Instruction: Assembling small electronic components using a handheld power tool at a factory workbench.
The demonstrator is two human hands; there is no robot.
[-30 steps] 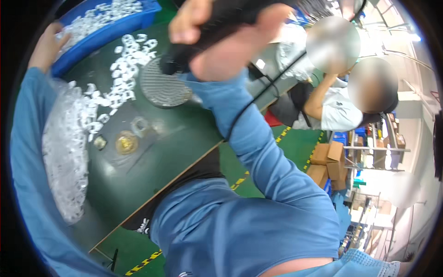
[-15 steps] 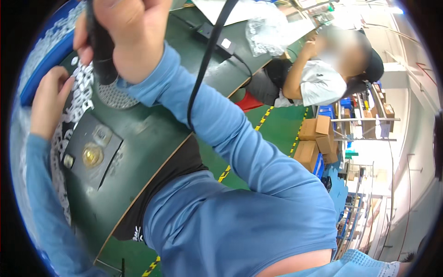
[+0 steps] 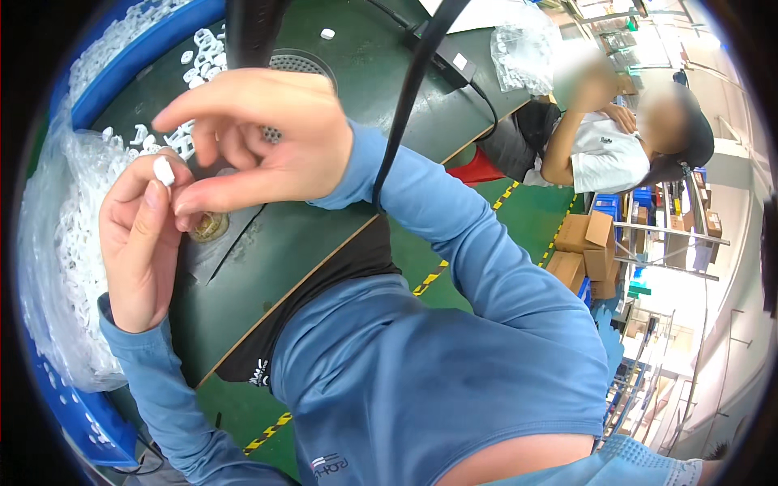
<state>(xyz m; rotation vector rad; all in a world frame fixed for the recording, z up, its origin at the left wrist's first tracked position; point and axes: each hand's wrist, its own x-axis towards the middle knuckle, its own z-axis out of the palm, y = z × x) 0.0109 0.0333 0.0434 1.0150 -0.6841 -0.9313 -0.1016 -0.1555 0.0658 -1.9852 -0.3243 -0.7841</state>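
Observation:
Pinched between the thumb and fingers of my left hand (image 3: 142, 243) is a small white plastic piece (image 3: 164, 171). Beside it, my right hand (image 3: 271, 134) has thumb and index finger spread apart, holding nothing; its thumb tip comes close to the left fingers. Past the right hand stands a thick black handle (image 3: 253, 32), near a round perforated metal base (image 3: 304, 63). Partly covered by my hands, a yellowish round fixture (image 3: 209, 228) sits on a dark plate. Loose white pieces (image 3: 212, 53) lie scattered on the green table (image 3: 275, 251).
At left, a blue bin (image 3: 166, 42) and a clear bag (image 3: 73, 267) hold many white pieces. A black cable (image 3: 397, 105) crosses above my right forearm. A power adapter (image 3: 446, 57) and a plastic bag (image 3: 525, 57) lie farther right, where a person (image 3: 608, 154) sits.
My right hand has let go of the black handle and moved down beside my left hand. The left hand has come away from the loose pieces with a white piece in its fingers.

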